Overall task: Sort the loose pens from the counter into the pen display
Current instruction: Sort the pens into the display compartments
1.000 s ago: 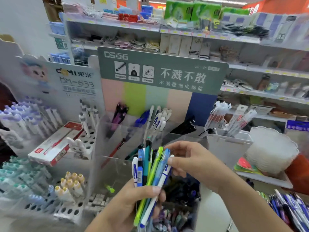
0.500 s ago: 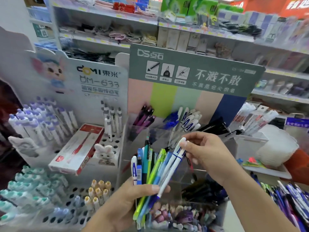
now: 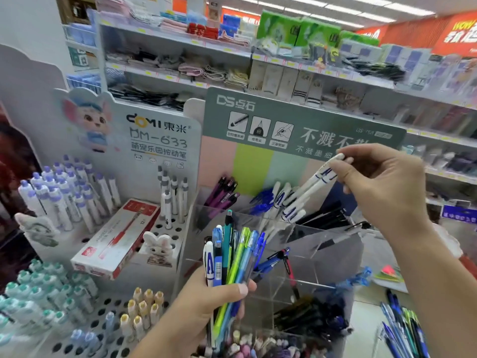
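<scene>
The right hand (image 3: pixel 382 187), right of centre in the frame, pinches a white pen with blue markings (image 3: pixel 313 180) by its upper end between thumb and fingertips, the pen slanting down to the left with its lower tip just above the clear acrylic pen display (image 3: pixel 291 228). Matching white-and-blue pens (image 3: pixel 286 202) already stand in the back-row compartment directly under it, between a clutch of solid blue pens (image 3: pixel 262 200) and a compartment of black ones (image 3: pixel 325 218), so that looks like the right slot. To do this well, I'd say keep the pinch high on the barrel, steer the lower tip over the compartment's front wall, then let the pen slide down alongside its fellows instead of dropping it, since a drop could bounce it into the neighbouring blue pens. Meanwhile the left hand (image 3: pixel 206 303), at lower centre, is wrapped round a bundle of mixed pens (image 3: pixel 232 257), green, blue and teal, held upright; it should stay tight and steady so none slips out. More loose pens (image 3: pixel 402 329) lie on the tabletop at lower right.
</scene>
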